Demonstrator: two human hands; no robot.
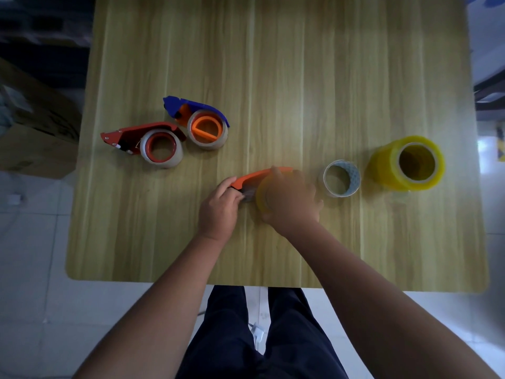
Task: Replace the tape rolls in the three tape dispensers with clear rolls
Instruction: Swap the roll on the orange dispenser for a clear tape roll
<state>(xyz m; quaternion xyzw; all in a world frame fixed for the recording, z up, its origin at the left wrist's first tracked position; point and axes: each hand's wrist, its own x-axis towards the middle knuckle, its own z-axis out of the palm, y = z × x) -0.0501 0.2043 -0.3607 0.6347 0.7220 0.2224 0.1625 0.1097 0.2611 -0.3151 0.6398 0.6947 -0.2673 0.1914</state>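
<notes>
- A pale wood table [300, 77] over a tiled floor, dim room; the person stands at its near edge
- Left hand [218, 209] has its fingers curled round the nose of the orange dispenser [254, 175], pinning it flat; right hand [291, 198] is cupped over the yellow roll [261, 195] seated in it, fingers wrapped down its sides
- I'd say that roll is being worked off its hub; the blade end sits right under the left fingertips, so a sudden release could drag them across the teeth
- If the roll sticks, the dispenser may twist out of the left grip; a loose tape end could also cling to the table or the fingers
- The clear roll [341, 178] stands just beyond the right knuckles, apart from them; a jerk outward could knock it towards the yellow stack [407, 162]
- The red dispenser [131, 134] and blue dispenser [191, 105] lie well beyond the left hand, each seemingly with a pale roll
</notes>
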